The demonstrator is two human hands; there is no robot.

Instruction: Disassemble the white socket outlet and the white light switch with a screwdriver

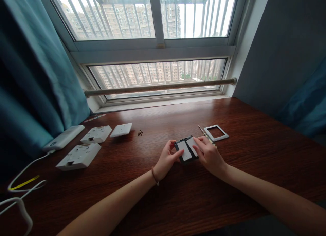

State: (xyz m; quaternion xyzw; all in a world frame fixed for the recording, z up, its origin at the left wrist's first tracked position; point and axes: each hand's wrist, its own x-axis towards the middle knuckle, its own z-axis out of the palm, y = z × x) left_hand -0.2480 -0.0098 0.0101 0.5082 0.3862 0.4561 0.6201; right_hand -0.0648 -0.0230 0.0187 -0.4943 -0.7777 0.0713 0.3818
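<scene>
A two-gang light switch (187, 158) with a black body and white rockers is held just above the desk, between both hands. My left hand (169, 154) grips its left edge, the thumb lying over the left rocker. Fingers of my right hand (209, 153) close on the right white rocker (191, 144), which sits at an angle to the left one; its far edge is hidden by the fingers. Just beyond my right hand lie a white square cover frame (225, 134) and a screwdriver (201, 129), its handle partly hidden.
Several small screws (140, 132) lie mid-desk. To the left are a white socket panel (121, 129) and two white wall boxes (78, 156). Near the curtain (38, 76), a white device (65, 137) trails a cable (28, 168) beside a yellow strip (24, 183). The wooden desk (152, 117) meets the window.
</scene>
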